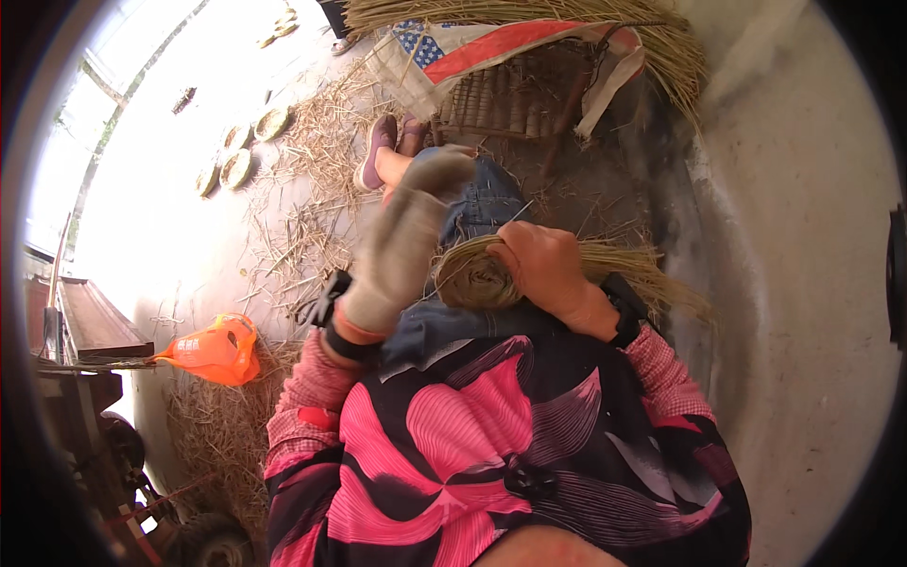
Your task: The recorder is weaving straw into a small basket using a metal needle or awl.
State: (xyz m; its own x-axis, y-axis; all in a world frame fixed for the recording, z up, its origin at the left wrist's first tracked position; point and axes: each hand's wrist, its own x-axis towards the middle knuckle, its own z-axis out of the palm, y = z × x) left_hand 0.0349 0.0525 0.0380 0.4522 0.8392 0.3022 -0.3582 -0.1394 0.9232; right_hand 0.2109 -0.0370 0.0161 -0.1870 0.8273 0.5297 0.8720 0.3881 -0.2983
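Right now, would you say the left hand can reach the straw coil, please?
Probably yes: the left hand hovers nearby, and nothing visible blocks the left side of the straw coil; the right hand grips its right.

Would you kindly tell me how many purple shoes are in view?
2: one shoe beyond the left hand; a second shoe, partly hidden, to the first one's right.

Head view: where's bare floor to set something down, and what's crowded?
Barest: pale floor between the woven rounds and the orange bag, left of the loose straw; glare hides fine detail. Crowded: the lap, where the right hand grips the straw coil and the blurred left hand hovers beside it; also around the chair, straw bundle beyond it.
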